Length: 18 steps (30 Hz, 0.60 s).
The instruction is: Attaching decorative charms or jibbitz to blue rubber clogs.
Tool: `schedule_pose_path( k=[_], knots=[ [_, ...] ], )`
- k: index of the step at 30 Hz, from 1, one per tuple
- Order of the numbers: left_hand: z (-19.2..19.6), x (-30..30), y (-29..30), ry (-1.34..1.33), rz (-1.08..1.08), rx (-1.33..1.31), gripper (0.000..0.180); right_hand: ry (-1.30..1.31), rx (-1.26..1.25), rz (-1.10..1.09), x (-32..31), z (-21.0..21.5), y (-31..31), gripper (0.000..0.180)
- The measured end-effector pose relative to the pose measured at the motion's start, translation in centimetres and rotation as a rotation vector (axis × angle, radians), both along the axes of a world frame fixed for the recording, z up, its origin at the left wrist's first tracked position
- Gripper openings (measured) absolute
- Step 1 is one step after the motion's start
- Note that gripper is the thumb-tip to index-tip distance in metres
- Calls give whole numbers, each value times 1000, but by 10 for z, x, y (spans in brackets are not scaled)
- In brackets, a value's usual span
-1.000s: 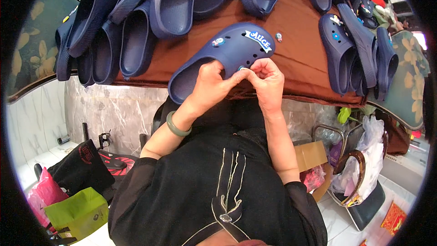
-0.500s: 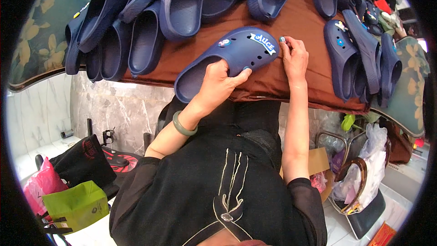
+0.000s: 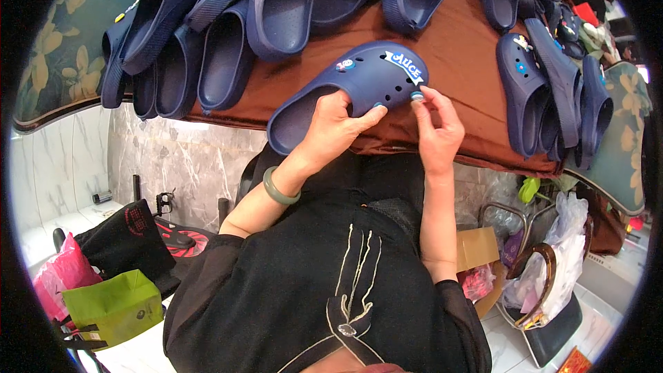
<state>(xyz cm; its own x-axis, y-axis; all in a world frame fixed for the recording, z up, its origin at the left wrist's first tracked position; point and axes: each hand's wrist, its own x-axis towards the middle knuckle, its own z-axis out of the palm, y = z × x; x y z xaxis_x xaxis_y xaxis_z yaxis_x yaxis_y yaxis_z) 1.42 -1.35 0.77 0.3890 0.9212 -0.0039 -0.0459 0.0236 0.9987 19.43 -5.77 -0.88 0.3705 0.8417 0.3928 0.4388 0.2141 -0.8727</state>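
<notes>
A navy blue clog (image 3: 369, 72) with round holes in its upper is gripped by my left hand (image 3: 335, 124), the fingers inside its opening and the thumb along its near side. A white-and-blue banner-shaped charm (image 3: 405, 67) sits near the toe, and a small round charm (image 3: 344, 65) sits farther back on the upper. Between the thumb and fingertips of my right hand (image 3: 440, 131), a small round shoe charm (image 3: 417, 97) is pinched close beside the toe holes. Whether it touches the clog I cannot tell.
Several navy clogs (image 3: 286, 10) stand along the far and left side of the brown cloth-covered table (image 3: 469, 107). More clogs (image 3: 523, 90) stand at the right, some with charms. Below are a green bag (image 3: 114, 307) at left and a basket with plastic bags (image 3: 545, 269) at right.
My right hand has moved left and nearer to me, bringing the small charm from beyond the toe to beside the clog's holes. My left hand keeps its grip on the clog.
</notes>
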Motion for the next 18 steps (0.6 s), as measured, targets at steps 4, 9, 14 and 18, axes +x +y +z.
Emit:
schedule_pose_path(
  k=[4, 9, 14, 18],
  knots=[
    [-1, 0, -1, -23, 1, -5, 30, 16, 11, 37, -20, 4, 3, 29],
    [-8, 1, 1, -22, 14, 53, 32, -397, 205, -48, -19, -2, 12, 33],
    [-7, 0, 2, 27, -4, -2, 28, -762, 186, -159, -22, 4, 8, 38],
    [-8, -1, 3, 69, -5, 30, 27, -996, 127, -67, -17, 14, 4, 40]
  ],
)
